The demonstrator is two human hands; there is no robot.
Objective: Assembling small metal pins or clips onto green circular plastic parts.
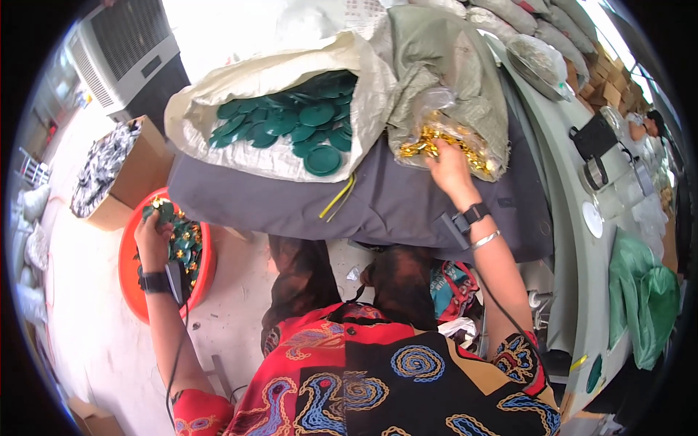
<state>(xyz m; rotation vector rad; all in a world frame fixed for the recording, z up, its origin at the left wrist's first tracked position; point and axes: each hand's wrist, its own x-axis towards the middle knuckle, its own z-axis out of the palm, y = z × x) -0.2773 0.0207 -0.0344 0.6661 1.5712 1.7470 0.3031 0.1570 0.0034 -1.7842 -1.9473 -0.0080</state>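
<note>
Over the red basin (125,280) at the left, my left hand (150,243) is closed on a round green plastic disc (164,210) with a bit of gold on it. Inside the basin lie many green discs with small gold pieces (183,251). My right hand (451,171) reaches into the mouth of a grey-green woven sack (443,73), its fingers bent together at a heap of shiny gold pieces (471,154). Its fingertips are partly hidden, so what they grip does not show. A white woven sack (196,109) lies beside it, full of plain green discs (280,120).
Both sacks rest on a surface covered in dark grey cloth (276,200). Left of it stand a cardboard box (138,174) of grey-and-white pieces and an air cooler (131,58). Along the right runs a pale table (542,109) with a green plastic bag (640,298). Yellow ties (338,198) lie in front.
</note>
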